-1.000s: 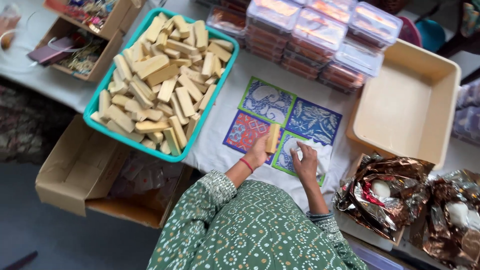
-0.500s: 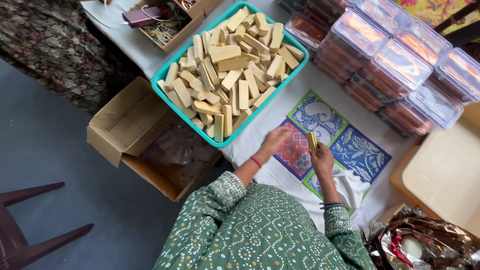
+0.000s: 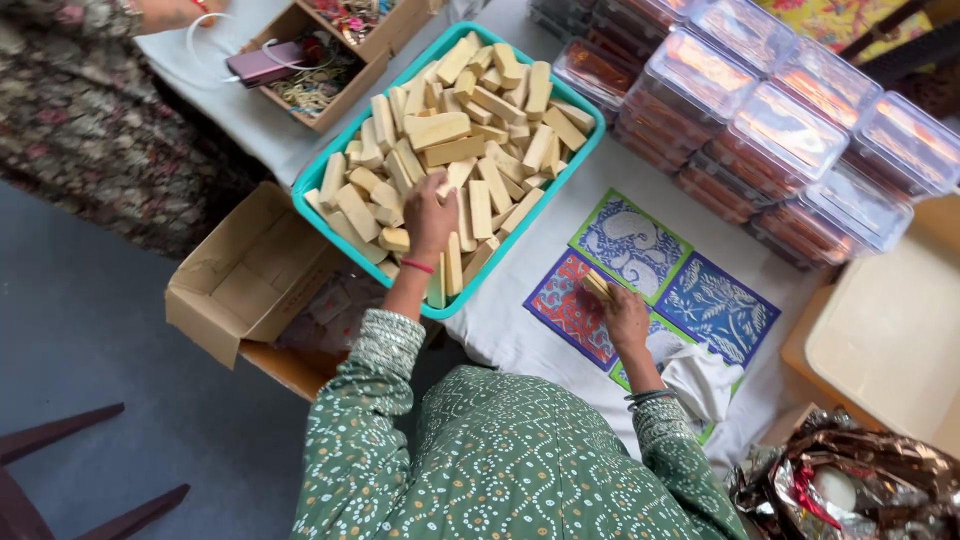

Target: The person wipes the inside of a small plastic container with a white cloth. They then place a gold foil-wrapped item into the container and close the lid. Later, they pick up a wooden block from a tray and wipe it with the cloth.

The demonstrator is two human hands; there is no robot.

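So far one pale rectangular soap bar [image 3: 597,287] sits gripped in the right hand [image 3: 625,315] over the blue patterned paper squares [image 3: 715,305]. The left hand [image 3: 432,215] closes on another bar in the teal plastic tray [image 3: 330,220], heaped full; most look unwrapped.

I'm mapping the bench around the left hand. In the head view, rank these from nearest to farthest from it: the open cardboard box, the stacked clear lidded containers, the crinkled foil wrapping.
From the left hand:
1. Open cardboard box, lower left, below the table edge.
2. Stacked clear lidded containers, upper right.
3. Crinkled foil wrapping, bottom right corner.
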